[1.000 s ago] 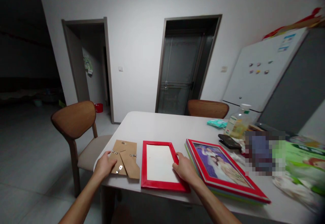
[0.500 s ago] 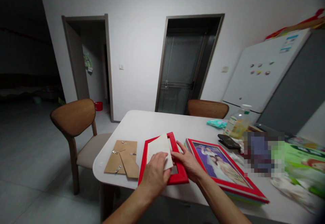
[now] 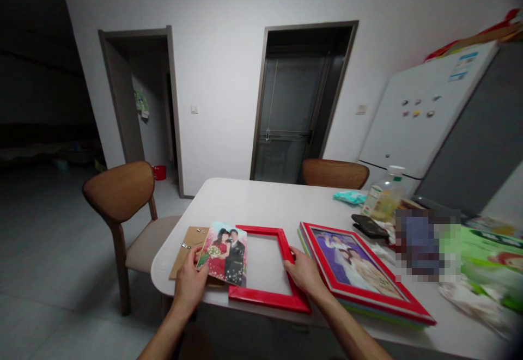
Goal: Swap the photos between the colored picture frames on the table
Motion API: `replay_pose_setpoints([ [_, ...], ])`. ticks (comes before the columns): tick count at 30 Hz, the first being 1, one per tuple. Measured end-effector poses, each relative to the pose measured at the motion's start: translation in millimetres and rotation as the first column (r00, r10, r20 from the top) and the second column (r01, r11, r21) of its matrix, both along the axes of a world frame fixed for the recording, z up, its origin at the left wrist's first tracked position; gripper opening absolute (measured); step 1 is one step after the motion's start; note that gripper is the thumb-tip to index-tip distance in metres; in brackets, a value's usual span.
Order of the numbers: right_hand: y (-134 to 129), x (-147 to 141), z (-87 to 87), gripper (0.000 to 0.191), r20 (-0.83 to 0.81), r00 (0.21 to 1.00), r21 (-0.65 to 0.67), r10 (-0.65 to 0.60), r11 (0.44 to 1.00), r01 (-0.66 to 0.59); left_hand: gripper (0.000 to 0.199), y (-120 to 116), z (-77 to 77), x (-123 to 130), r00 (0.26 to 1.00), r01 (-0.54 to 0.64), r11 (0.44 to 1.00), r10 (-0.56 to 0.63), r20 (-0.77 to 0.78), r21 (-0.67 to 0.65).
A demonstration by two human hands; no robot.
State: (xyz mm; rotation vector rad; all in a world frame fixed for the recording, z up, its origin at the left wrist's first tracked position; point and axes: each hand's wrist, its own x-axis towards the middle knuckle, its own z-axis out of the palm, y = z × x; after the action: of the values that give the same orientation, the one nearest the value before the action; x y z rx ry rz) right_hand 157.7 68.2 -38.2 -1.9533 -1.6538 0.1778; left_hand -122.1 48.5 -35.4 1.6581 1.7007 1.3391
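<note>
A photo (image 3: pixel 227 254) of two people, one in a red dress and one in a dark suit, is pinched at its left edge by my left hand (image 3: pixel 191 278). It overlaps the left side of a red picture frame (image 3: pixel 269 298), whose middle is an open gap showing the table. My right hand (image 3: pixel 305 273) grips the frame's right side. Partly under the photo lies a brown backing board (image 3: pixel 184 256) with metal clips. Just right of my right hand rests a stack of frames, with a red-framed wedding picture (image 3: pixel 355 262) on top.
On the white table (image 3: pixel 253 202), a bottle (image 3: pixel 382 199), a black phone-like object (image 3: pixel 369 226), a teal packet (image 3: pixel 349 197) and a green bag (image 3: pixel 490 256) stand or lie at the right. A wooden chair (image 3: pixel 122 191) is at the left, another chair (image 3: pixel 335 173) behind the table.
The photo has come out of the frame and moved left, now turned picture side up in my left hand. My right hand has shifted down along the frame's right side.
</note>
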Motion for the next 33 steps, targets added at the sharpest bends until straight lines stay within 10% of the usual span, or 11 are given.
replay_pose_setpoints([
  [9,2,0,-6.1,0.036,0.164,0.985,-0.065,0.043,0.997,-0.033,0.03,-14,1.9,1,0.881,-0.055,0.998,0.028,-0.473,-0.044],
  [16,-2,-5,-6.0,0.039,0.197,0.979,0.036,0.047,0.998,-0.055,0.028,-12,-1.0,0,0.835,-0.057,0.998,0.055,-0.547,0.014],
  [22,-5,-48,-1.4,0.042,-0.114,0.955,0.111,0.272,0.959,-0.26,0.029,-16,1.7,18,0.849,0.15,0.982,-0.068,-0.524,0.115],
  [26,4,-83,-0.5,0.045,-0.464,0.834,0.07,0.298,0.951,-0.301,0.044,-20,-7.5,36,0.818,0.354,0.93,-0.257,-0.515,0.097],
  [33,0,-112,43.5,0.058,-0.856,0.337,0.336,0.392,0.917,-0.212,0.054,-7,1.1,49,0.92,0.327,0.908,-0.243,-0.307,0.261],
])
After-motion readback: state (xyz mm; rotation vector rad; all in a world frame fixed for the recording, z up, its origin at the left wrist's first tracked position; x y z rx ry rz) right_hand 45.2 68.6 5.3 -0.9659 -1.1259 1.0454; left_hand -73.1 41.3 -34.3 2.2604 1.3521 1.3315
